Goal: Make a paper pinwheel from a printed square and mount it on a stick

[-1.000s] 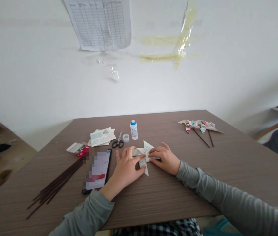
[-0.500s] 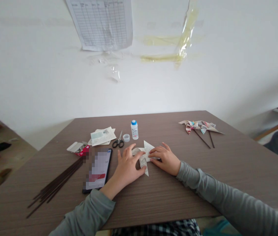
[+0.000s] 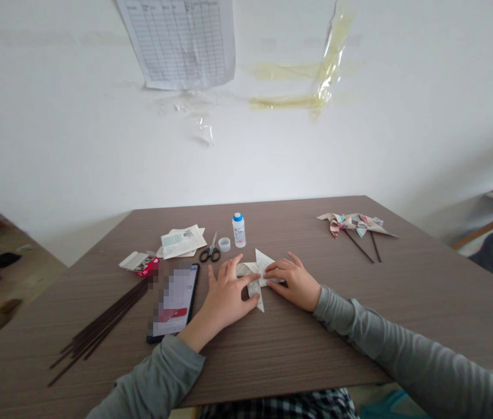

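Observation:
A paper pinwheel (image 3: 261,265) folded from printed paper lies flat on the table between my hands. My left hand (image 3: 228,291) presses it down, index fingertip near its centre and thumb on the lower blade, the other fingers spread over the left blade. From the other side, my right hand (image 3: 293,283) holds the right blade under bent fingertips, hiding part of it. Just behind the pinwheel stand a small white glue bottle (image 3: 239,233) with a blue cap and a clear round cap (image 3: 224,244). Black-handled scissors (image 3: 210,251) lie beside them.
Printed paper sheets (image 3: 181,242), an open small red-and-white box (image 3: 142,263), a phone (image 3: 174,302) and a bundle of thin brown sticks (image 3: 98,326) lie to the left. Two pinwheels on sticks (image 3: 355,224) lie at the back right. A wall (image 3: 272,163) rises behind the table.
The left index fingertip has shifted slightly right and down onto the pinwheel's centre. The right hand and the pinwheel are nearly unmoved.

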{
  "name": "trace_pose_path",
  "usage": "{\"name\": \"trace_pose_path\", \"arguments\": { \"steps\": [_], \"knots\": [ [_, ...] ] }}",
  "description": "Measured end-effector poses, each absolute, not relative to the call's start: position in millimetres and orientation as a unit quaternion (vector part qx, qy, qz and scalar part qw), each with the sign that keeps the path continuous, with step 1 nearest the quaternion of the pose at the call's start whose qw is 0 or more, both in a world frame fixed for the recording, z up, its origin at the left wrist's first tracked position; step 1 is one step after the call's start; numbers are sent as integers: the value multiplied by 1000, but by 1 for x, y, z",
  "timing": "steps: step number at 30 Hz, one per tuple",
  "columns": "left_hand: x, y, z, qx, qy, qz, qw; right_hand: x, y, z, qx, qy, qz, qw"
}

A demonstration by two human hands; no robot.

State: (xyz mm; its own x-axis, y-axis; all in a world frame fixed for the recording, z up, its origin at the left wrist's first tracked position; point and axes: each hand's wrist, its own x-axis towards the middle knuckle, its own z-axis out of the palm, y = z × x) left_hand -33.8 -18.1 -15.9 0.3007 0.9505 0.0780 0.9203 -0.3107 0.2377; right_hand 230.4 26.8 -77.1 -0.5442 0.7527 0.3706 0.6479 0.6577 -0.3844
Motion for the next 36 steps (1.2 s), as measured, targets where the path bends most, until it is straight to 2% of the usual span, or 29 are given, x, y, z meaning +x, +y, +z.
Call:
{"name": "trace_pose_path", "arguments": {
  "steps": [19,36],
  "knots": [
    [-33,-16,-15,792,600,75,85,232,27,-78,-403,-872,100,259],
    [-36,-16,-17,803,584,100,64,230,26,-74,-409,-872,117,243]
  ]
}}
